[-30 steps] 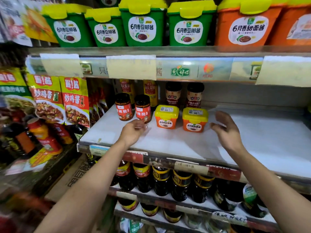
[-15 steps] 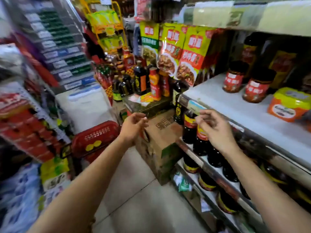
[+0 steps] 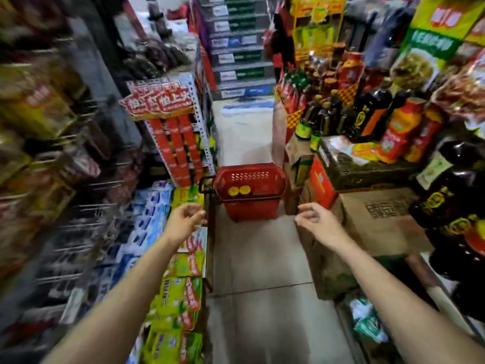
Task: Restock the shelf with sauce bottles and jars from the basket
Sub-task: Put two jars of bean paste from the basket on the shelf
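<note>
head view: an aisle is looked down, with bare floor [image 3: 262, 258] in the middle and goods stacked on both sides; the edges are blurred.
left hand [image 3: 183, 223]: held out in the air left of centre, fingers loosely curled and a little apart, nothing gripped.
right hand [image 3: 317, 219]: held out level with the other, fingers slack and parted, nothing held.
basket [image 3: 252, 210]: red, set on the floor ahead, between the two hands and beyond them. it is touched by neither.
handle [image 3: 206, 179]: black, seen at the basket's left side.
lids [image 3: 238, 191]: two yellow round tops are seen inside the basket, side by side. what lies under them cannot be told.
box [image 3: 380, 222]: brown cardboard, placed low down just right of the right hand.
bottles [image 3: 370, 114]: dark ones are stacked on the right, above and behind the box.
packets [image 3: 178, 292]: green ones are hung at the left, below the left hand in the frame.
</note>
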